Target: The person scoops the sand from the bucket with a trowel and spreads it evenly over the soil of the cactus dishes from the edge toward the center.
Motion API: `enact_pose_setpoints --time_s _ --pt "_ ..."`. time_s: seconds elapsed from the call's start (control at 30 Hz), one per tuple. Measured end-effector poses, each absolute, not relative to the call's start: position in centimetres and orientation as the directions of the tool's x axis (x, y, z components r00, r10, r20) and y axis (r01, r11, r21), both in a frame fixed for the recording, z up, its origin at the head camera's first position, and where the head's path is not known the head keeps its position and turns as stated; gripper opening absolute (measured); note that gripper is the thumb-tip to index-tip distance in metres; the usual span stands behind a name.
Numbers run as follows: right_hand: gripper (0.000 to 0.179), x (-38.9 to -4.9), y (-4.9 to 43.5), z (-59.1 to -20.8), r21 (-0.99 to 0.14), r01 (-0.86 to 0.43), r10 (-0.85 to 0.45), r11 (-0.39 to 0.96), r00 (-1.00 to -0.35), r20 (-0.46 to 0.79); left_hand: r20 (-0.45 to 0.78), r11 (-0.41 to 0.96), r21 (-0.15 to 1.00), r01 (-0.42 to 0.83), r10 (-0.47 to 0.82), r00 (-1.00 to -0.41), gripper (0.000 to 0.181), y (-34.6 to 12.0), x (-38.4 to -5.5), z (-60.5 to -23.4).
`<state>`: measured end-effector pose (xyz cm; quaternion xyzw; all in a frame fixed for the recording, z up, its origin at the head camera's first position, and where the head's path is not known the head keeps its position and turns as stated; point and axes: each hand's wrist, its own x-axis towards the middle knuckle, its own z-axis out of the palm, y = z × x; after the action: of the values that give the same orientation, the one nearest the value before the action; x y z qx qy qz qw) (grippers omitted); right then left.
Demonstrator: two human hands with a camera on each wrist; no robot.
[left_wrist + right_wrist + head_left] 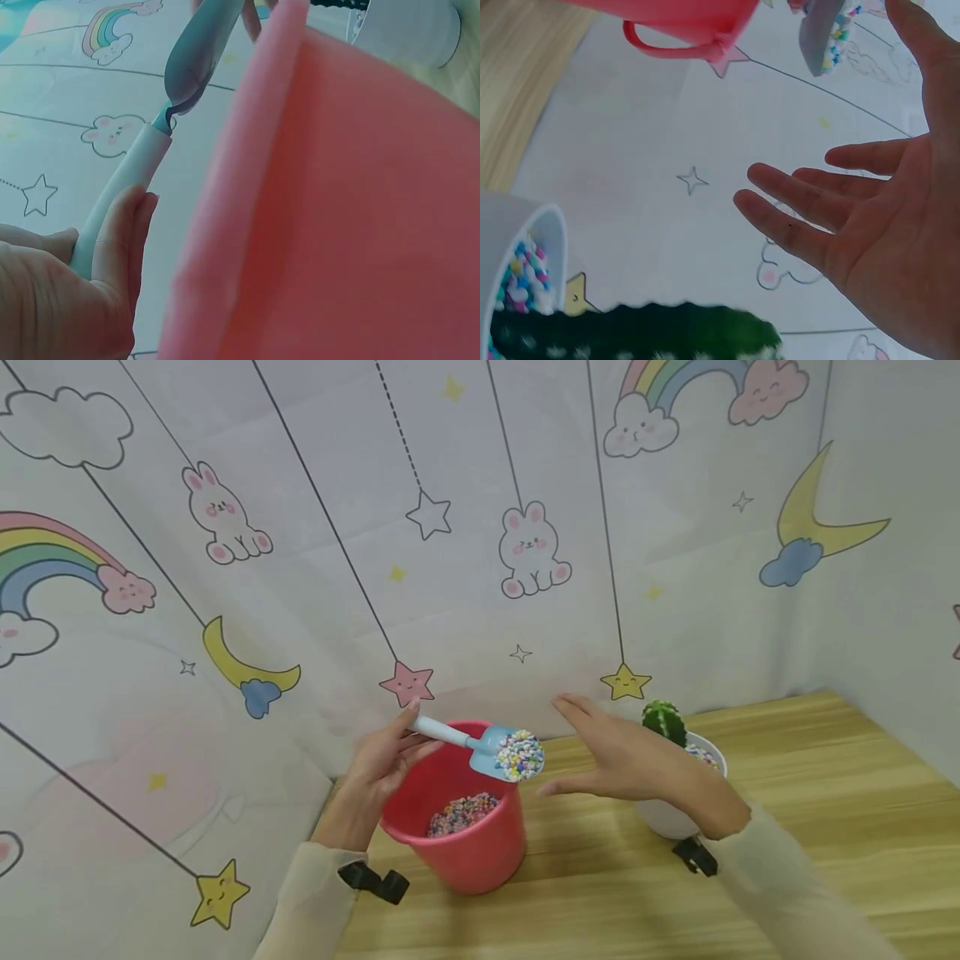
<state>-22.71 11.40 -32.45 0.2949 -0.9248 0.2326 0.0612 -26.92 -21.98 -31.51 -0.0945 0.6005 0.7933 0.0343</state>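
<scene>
A small blue shovel (487, 758) with a white handle carries a heap of multicoloured beads (520, 756). My left hand (378, 764) grips its handle, thumb and fingers round it in the left wrist view. The blade is over the right rim of a red bucket (480, 860), which holds more beads (463, 815) at its bottom. To the right of the blade, my right hand (626, 756) is held in the air with nothing in it, its fingers extended in the right wrist view (855, 217). Behind that hand stands a white pot (667, 818) with a green cactus (663, 723).
Pot and bucket both stand on a wooden table (585, 893). Colourful beads (526, 277) fill the pot around the cactus. A wall cloth (465, 635) printed with rabbits, stars and moons hangs right behind the table. Black camera straps (375, 881) sit at both wrists.
</scene>
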Motion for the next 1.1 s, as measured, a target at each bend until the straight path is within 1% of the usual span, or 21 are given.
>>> enact_pose_setpoints --time_s 0.1,0.23,0.4,0.53,0.67,0.77,0.9,1.0,1.1 --pt "0.119 -22.1 12.4 -32.0 -0.41 -0.574 -0.499 0.709 -0.819 0.284 -0.182 -0.271 0.949 -0.162 -0.05 -0.982 0.04 -21.0 -27.0 -31.5" --pt "0.118 -21.3 14.0 -31.3 -0.448 -0.558 -0.463 0.699 -0.83 0.311 -0.174 -0.282 0.947 -0.156 -0.04 -0.984 0.035 -19.8 -27.2 -31.6" --pt "0.102 -20.3 16.1 -30.7 -0.445 -0.571 -0.424 0.69 -0.817 0.39 -0.163 -0.283 0.948 -0.146 -0.037 -0.986 0.031 -18.5 -27.5 -31.6" --pt "0.093 -19.7 17.9 -30.6 -0.435 -0.582 -0.379 0.687 -0.798 0.469 -0.163 -0.278 0.949 -0.146 -0.04 -0.986 0.032 -17.3 -27.9 -31.7" --pt "0.087 -19.5 19.7 -31.0 -0.405 -0.606 -0.331 0.685 -0.753 0.568 -0.176 -0.291 0.944 -0.154 -0.05 -0.983 0.033 -16.2 -28.4 -31.8" --pt "0.086 -19.5 20.8 -31.6 -0.389 -0.614 -0.302 0.687 -0.728 0.616 -0.194 -0.295 0.941 -0.168 -0.063 -0.979 0.034 -15.5 -28.7 -32.0" --pt "0.089 -19.6 22.1 -32.4 -0.405 -0.578 -0.266 0.709 -0.75 0.605 -0.207 -0.275 0.944 -0.184 -0.057 -0.977 0.035 -14.6 -28.9 -32.3" --pt "0.092 -19.6 23.0 -33.1 -0.404 -0.546 -0.257 0.734 -0.774 0.578 -0.205 -0.255 0.949 -0.187 -0.045 -0.978 0.037 -13.9 -29.1 -32.4" --pt "0.093 -19.8 23.7 -33.6 -0.393 -0.538 -0.267 0.746 -0.782 0.564 -0.209 -0.248 0.949 -0.192 -0.042 -0.977 0.038 -13.3 -29.2 -32.3"
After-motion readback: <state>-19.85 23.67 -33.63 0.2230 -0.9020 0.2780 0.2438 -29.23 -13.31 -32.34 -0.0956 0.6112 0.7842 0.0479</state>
